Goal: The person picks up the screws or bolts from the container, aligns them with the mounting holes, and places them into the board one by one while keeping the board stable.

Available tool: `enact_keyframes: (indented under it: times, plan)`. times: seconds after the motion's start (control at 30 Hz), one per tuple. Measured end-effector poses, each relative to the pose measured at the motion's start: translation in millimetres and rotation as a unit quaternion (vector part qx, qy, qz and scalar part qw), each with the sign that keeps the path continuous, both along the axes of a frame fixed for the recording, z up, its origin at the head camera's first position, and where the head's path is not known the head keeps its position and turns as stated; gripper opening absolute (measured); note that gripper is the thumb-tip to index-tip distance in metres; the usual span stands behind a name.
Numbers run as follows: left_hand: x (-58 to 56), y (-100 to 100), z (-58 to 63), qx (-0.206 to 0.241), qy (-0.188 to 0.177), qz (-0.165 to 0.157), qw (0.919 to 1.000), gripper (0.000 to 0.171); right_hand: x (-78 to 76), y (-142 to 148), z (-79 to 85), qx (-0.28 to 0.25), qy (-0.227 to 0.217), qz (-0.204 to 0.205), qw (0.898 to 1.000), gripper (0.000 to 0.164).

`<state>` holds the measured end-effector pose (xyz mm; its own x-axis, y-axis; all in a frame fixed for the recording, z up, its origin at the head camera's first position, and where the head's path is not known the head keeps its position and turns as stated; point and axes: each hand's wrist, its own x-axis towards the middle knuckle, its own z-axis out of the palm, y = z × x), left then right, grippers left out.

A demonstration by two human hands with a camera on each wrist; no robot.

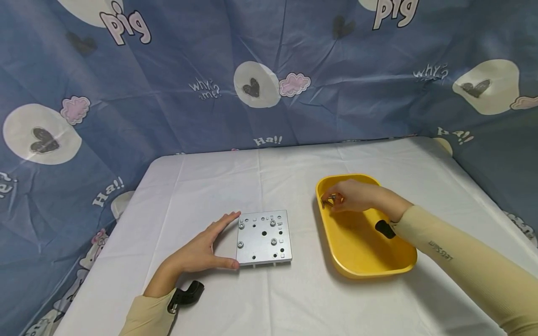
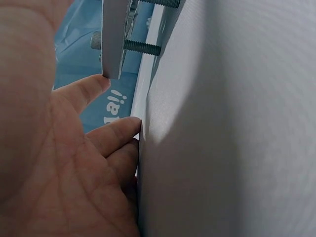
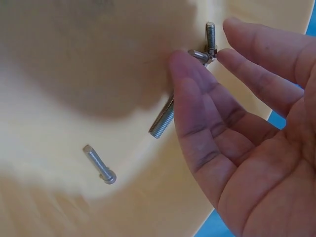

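Observation:
A silver metal plate (image 1: 264,237) with drilled holes lies on the white table. Several socket-head screws (image 1: 273,241) stand in it, and their threaded shanks (image 2: 143,47) stick out underneath. My left hand (image 1: 201,249) spans the plate's left side; thumb and forefinger reach its two left corners. Inside the yellow bin (image 1: 342,266), my right hand (image 1: 355,196) is at the far left end, its fingers spread around loose screws (image 3: 211,38). A longer threaded piece (image 3: 163,118) is partly hidden behind those fingers. Another screw (image 3: 100,165) lies apart on the bin floor.
A white cloth (image 1: 201,186) covers the table. Behind it hangs a blue printed curtain (image 1: 168,107). The bin's raised rim surrounds my right hand, and the plate stands to the left of the bin.

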<state>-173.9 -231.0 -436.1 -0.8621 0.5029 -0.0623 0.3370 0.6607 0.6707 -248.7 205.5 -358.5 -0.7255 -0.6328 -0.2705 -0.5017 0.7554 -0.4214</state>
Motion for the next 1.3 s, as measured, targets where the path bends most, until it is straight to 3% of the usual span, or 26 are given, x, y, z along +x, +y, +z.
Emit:
enact_keyframes:
  times: [0.9, 1.3]
  plan:
    - [2.6, 1.7, 2.2, -0.003, 0.002, 0.002, 1.0000, 0.125, 3.2, 5.9, -8.9, -0.035, 0.000, -0.031, 0.999, 0.026]
    - [2.5, 1.9, 1.8, -0.004, 0.003, 0.000, 1.0000, 0.124, 1.4, -0.1, -19.8, -0.056, 0.003, -0.051, 0.997, 0.007]
